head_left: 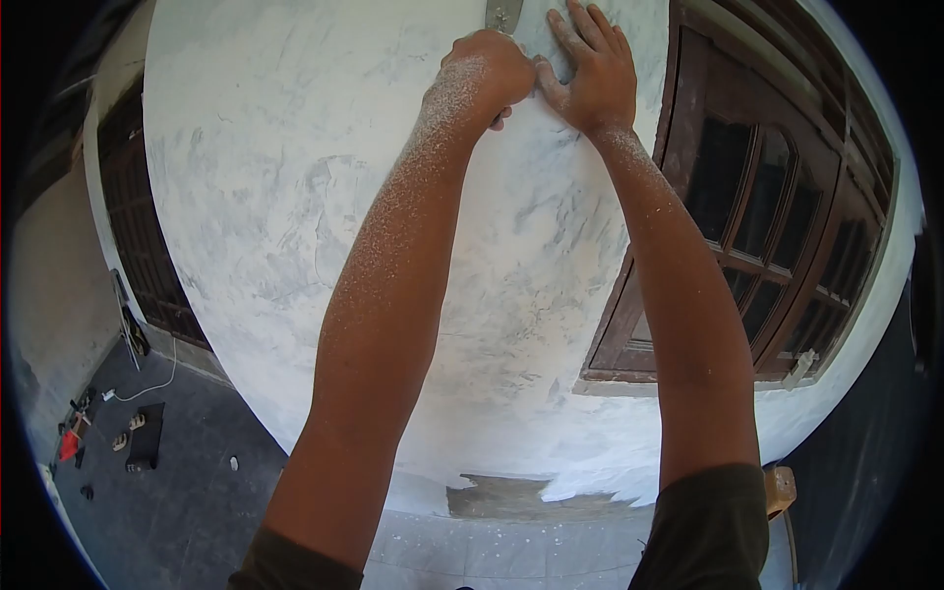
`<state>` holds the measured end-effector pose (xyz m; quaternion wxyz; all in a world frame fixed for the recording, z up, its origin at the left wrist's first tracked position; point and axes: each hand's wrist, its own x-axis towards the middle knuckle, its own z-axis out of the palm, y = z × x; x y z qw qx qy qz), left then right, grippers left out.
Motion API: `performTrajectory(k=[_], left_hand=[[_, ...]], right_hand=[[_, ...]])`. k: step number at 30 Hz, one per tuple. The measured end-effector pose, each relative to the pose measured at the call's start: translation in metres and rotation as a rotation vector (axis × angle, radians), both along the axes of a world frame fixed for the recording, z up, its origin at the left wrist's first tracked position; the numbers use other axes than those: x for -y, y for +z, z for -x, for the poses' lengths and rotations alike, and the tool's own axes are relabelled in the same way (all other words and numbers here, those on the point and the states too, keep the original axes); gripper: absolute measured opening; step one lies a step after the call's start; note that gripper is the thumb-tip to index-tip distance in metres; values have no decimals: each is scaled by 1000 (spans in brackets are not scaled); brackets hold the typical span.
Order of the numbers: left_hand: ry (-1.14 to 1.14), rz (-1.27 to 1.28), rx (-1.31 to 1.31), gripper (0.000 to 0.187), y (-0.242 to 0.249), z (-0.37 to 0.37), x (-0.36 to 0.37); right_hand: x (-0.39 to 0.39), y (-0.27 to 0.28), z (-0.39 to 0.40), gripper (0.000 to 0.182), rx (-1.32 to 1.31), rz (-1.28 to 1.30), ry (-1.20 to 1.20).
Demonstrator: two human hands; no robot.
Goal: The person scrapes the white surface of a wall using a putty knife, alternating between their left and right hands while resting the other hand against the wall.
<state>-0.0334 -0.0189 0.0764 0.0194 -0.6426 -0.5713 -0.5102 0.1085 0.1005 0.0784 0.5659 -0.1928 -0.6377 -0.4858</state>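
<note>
My left hand [487, 71], dusted with white powder, is closed in a fist high on the wall. From its top sticks out the grey metal blade of a putty knife [504, 14], cut off by the upper edge of the view; the handle is hidden in my fingers. Close beside it, my right hand [600, 84] lies spread against the wall, fingers pointing up, with pale dust on them. Both touch or nearly touch the white wall [256, 197], which carries grey, patchy smears and streaks.
A brown wooden window [757, 187] with dark panes is on the right. On the grey floor [211, 482] at left lie sandals [128, 433], a dark mat [147, 438], a white cable [157, 383] and a red object [69, 444]. Bare grey wall shows low down.
</note>
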Motion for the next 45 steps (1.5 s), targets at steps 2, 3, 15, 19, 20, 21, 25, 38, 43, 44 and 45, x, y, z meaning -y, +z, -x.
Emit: performTrajectory(k=[2, 3, 15, 19, 20, 21, 25, 38, 43, 44, 45], left_hand=[[-4, -5, 14, 38, -1, -3, -1], [1, -5, 28, 38, -6, -3, -3], [69, -19, -7, 41, -24, -6, -16], [122, -81, -41, 44, -61, -4, -33], [83, -74, -11, 44, -44, -3, -34], [45, -67, 21, 44, -20, -4, -21], [7, 10, 25, 43, -5, -1, -3], [33, 29, 30, 43, -50, 0, -4], [-16, 37, 45, 43, -34, -5, 1], [-69, 45, 40, 42, -17, -2, 3], [-74, 12, 79, 41, -5, -2, 0]], right_hand=[[-1, 0, 0, 65, 5, -2, -4], [0, 0, 0, 65, 10, 0, 0], [0, 1, 0, 65, 3, 16, -28], [1, 2, 0, 66, 6, 29, -25], [1, 1, 0, 66, 5, 33, -39], [0, 1, 0, 66, 6, 38, -53], [-3, 0, 0, 65, 11, 42, -61], [-1, 2, 3, 59, 3, 78, -144], [-6, 1, 5, 60, -2, 94, -158], [-8, 2, 6, 60, -4, 71, -164], [-8, 2, 6, 60, -7, 48, -170]])
